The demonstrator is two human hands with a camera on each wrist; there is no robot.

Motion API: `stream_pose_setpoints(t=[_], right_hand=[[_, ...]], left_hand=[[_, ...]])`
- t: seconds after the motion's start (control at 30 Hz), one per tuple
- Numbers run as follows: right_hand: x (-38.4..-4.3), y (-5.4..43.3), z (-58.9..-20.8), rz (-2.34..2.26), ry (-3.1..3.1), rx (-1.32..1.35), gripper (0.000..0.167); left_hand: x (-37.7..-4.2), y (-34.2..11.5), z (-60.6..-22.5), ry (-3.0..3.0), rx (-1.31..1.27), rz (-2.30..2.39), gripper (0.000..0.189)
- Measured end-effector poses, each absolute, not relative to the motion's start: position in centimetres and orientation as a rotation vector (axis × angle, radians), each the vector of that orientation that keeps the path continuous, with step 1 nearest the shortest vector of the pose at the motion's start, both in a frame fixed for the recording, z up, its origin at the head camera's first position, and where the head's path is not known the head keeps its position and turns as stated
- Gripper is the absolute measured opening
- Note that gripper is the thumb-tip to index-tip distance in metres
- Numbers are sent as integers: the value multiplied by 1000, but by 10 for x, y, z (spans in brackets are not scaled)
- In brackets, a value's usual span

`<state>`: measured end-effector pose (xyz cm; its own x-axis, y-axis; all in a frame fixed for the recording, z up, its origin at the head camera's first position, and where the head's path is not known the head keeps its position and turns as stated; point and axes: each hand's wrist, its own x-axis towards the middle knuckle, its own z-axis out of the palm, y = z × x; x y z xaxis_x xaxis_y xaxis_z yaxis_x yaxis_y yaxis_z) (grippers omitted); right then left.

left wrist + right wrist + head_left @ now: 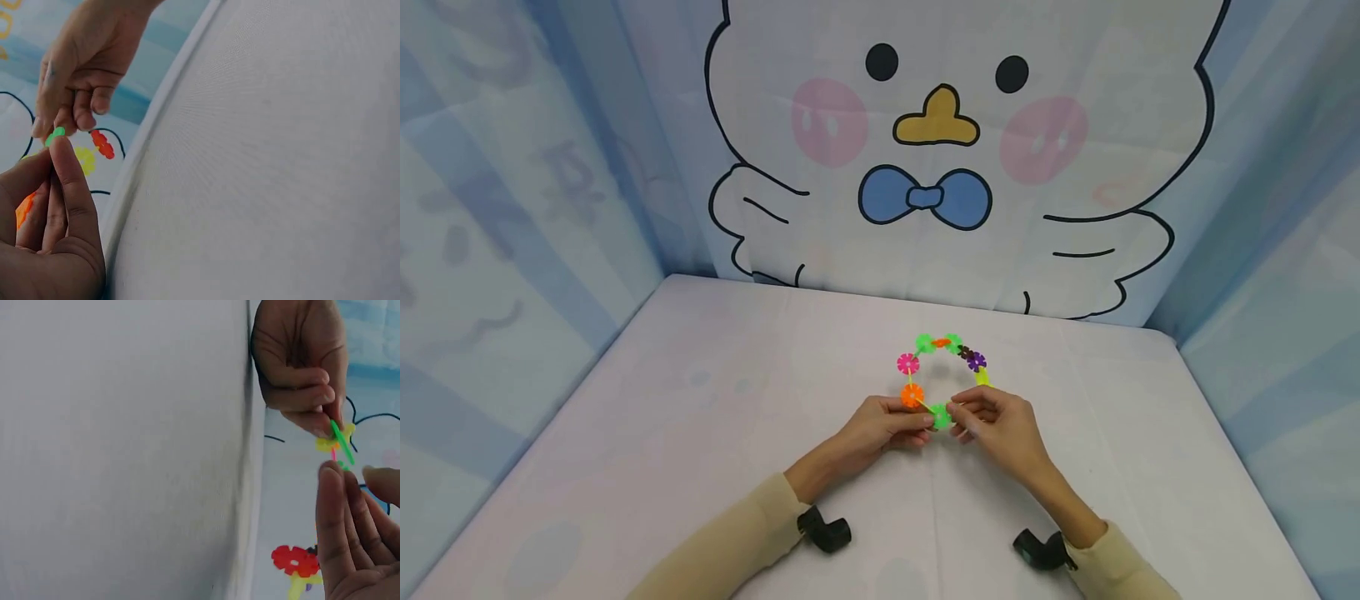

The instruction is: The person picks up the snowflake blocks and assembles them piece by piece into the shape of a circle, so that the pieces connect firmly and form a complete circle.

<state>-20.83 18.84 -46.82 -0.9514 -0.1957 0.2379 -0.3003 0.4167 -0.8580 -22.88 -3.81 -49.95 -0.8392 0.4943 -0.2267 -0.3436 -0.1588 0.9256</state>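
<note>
A curved chain of colourful slotted plastic discs stands above the table between both hands. Its pieces include pink, orange, purple, brown and yellow ones. My left hand pinches the lower part by a green disc, seen almost edge-on in the right wrist view. Close on the other side is my right hand, its fingertips right by that green disc. A gap shows between its thumb and fingers in the right wrist view. Beside those fingers a red disc joins a yellow one; in the head view this stretch is partly hidden.
The white-covered table spreads around both arms. Behind it hangs a curtain with a large cartoon figure, and blue patterned cloth lines the sides. Black wrist cameras sit at both beige sleeves.
</note>
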Motion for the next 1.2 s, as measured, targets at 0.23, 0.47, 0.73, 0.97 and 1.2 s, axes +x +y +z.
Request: stream_pose_setpoints(t=[0.23,0.47,0.73,0.97,1.2], right_hand=[[-226,215,-462,1372,-2576,-111,27],[-239,234,-464,1917,-2759,-251,60],[-243,235,-471,2356,-2622,-112,56],[-240,236,-476,2516,-2533,-74,35],[-238,234,-477,2555,-2491,-68,21]], left_hand=[[-231,-41,-499,1574,164,2043,27],[-232,-42,-500,1583,161,2037,26],[-232,-41,-499,1577,163,2036,25],[-232,-40,-501,1567,185,2043,24],[-231,-39,-499,1580,178,2043,25]])
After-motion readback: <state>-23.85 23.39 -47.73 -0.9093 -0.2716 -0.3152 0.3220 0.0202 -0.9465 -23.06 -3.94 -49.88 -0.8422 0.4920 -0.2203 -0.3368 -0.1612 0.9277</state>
